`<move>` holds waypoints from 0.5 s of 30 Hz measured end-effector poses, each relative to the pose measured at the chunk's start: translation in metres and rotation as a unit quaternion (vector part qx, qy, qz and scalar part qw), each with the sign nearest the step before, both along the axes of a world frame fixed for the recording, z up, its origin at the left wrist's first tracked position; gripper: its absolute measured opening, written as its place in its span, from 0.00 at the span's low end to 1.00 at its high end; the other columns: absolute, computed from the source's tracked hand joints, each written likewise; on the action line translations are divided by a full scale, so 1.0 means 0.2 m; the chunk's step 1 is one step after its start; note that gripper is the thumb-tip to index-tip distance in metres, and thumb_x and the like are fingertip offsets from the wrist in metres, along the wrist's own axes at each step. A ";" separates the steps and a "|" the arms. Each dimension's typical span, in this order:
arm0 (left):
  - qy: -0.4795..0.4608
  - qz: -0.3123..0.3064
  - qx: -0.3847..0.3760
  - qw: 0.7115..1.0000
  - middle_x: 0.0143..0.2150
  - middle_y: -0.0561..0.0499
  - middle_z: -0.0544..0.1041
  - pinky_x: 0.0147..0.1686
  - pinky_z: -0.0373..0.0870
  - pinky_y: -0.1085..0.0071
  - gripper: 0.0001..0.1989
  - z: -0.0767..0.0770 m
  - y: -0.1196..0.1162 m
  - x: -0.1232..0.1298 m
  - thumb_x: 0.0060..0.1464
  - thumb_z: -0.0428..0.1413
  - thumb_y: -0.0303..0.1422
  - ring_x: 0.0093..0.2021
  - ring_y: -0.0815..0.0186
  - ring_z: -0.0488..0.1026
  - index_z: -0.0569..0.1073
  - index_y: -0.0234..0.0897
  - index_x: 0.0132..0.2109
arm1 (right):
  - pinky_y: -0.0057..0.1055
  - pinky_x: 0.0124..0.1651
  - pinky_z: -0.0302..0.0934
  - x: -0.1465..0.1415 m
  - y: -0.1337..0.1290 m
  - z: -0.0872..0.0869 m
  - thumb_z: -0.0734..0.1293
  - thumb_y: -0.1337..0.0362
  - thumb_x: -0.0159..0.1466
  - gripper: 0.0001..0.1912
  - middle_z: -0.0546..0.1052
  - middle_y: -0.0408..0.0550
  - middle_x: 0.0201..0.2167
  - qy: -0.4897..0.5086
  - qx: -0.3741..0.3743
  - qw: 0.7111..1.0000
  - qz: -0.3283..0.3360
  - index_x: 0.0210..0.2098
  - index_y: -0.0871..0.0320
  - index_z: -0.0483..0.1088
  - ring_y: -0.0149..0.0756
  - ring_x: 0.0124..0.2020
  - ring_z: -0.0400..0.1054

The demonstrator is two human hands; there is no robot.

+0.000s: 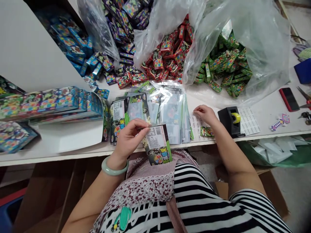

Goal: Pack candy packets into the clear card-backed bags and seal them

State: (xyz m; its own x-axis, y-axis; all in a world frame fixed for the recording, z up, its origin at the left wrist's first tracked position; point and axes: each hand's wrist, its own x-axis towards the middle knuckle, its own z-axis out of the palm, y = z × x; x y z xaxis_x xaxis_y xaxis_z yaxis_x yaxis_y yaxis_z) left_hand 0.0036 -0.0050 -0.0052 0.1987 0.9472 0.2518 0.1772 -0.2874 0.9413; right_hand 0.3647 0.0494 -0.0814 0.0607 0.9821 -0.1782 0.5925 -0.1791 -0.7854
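My left hand (pixel 132 137) pinches the top edge of a flat printed packet (pixel 157 145), black and green with a white barcode panel. The packet hangs over the table's front edge, above my lap. My right hand (pixel 206 115) is over a sheet of oval white stickers (pixel 196 127), its thumb and forefinger closed at the sheet's far end. Whether a sticker is between those fingertips is too small to tell. A small green packet (pixel 207 131) lies on the sheet under my right wrist. Between my hands lies a pile of similar flat packets (pixel 170 113), some in clear plastic.
Behind the pile lie heaps of small purple boxes (pixel 123 19), red boxes (pixel 167 48) and green boxes (pixel 225 64) with plastic bags. Blue boxes (pixel 73 42) spill at left, near stacked cartons (pixel 53 100). At right are a tape dispenser (pixel 229 121), a phone (pixel 289 98) and scissors (pixel 306 97).
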 end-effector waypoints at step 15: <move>0.004 -0.021 0.010 1.000 0.33 0.51 0.73 0.34 0.69 0.69 0.07 0.02 -0.03 0.05 0.61 0.56 0.37 0.34 0.67 0.71 0.72 0.39 0.36 | 0.32 0.37 0.64 -0.76 -0.12 0.68 0.68 0.54 0.64 0.12 0.74 0.43 0.28 0.177 0.072 0.935 0.298 0.31 0.55 0.70 0.32 0.32 0.67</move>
